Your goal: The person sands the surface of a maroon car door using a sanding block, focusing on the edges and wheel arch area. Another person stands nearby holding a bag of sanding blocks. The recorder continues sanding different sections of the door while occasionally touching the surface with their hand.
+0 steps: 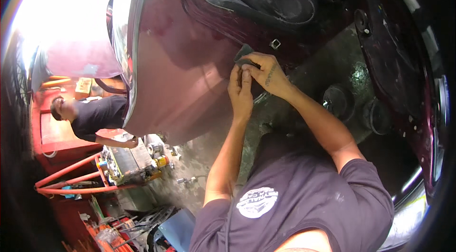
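Both of my hands meet in front of a dull maroon car body panel [190, 76], close to the edge of the open door frame. A small, dark grey folded piece of sandpaper [244, 52] is between them. My right hand [270, 73] grips it, thumb and fingers closed round its lower part. Against it from below, my left hand [241, 91] has its fingertips and thumb pressed together at the sheet's lower edge. My fingers hide part of the sandpaper. Just right of it, a small metal door striker [275, 43] sits on the door jamb.
An open maroon car door [399, 57] stands at the right. Black round containers [338, 101] are on the floor below it. At the left, another person [97, 116] is beside a cart [126, 159] loaded with tools and cans. Orange metal bars [71, 188] and a blue panel [178, 230] lie lower left.
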The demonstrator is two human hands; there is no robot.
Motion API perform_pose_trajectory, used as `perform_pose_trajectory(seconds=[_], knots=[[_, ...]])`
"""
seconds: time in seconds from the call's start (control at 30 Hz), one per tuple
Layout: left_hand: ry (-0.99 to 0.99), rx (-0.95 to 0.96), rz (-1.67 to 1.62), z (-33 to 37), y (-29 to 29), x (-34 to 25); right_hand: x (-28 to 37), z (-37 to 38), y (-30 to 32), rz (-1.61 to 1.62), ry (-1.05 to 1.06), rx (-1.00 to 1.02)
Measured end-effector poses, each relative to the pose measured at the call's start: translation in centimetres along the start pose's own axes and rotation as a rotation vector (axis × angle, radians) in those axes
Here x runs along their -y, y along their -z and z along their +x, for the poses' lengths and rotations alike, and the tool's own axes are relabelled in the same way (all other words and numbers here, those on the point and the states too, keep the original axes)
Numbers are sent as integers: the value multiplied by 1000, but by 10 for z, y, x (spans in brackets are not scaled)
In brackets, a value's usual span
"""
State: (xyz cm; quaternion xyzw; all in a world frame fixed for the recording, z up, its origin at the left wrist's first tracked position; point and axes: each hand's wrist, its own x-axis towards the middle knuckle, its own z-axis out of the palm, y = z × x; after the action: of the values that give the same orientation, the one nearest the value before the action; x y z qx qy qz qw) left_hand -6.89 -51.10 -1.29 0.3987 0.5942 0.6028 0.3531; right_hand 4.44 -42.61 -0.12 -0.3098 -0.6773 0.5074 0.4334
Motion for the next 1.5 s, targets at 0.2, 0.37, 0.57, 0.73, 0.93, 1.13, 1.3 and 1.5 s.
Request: perform_pose_trajectory(seconds=[0.2, 0.37, 0.57, 0.73, 0.93, 1.13, 1.3, 1.5], knots=[[137, -9, -318, -4, 16, -4, 12, -10, -1, -285, 172, -148], [123, 69, -393, 7, 34, 1, -10, -6, -16, 52, -55, -150], [149, 62, -225, 20, 48, -6, 19, -5, -35, -224, -69, -190], [167, 154, -454, 21, 58, -15, 11, -1, -68, -543, 336, -258], [152, -27, -435, 37, 61, -30, 34, 4, -78, -376, 459, -30], [140, -123, -453, 56, 59, -44, 42, 66, -11, -189, 286, -97], [-93, -350, -78, 81, 24, -64, 102, 167, 52, -283, 765, -242], [-511, -593, 500, 124, 5, -101, 145, 295, 92, -707, 1135, -294]])
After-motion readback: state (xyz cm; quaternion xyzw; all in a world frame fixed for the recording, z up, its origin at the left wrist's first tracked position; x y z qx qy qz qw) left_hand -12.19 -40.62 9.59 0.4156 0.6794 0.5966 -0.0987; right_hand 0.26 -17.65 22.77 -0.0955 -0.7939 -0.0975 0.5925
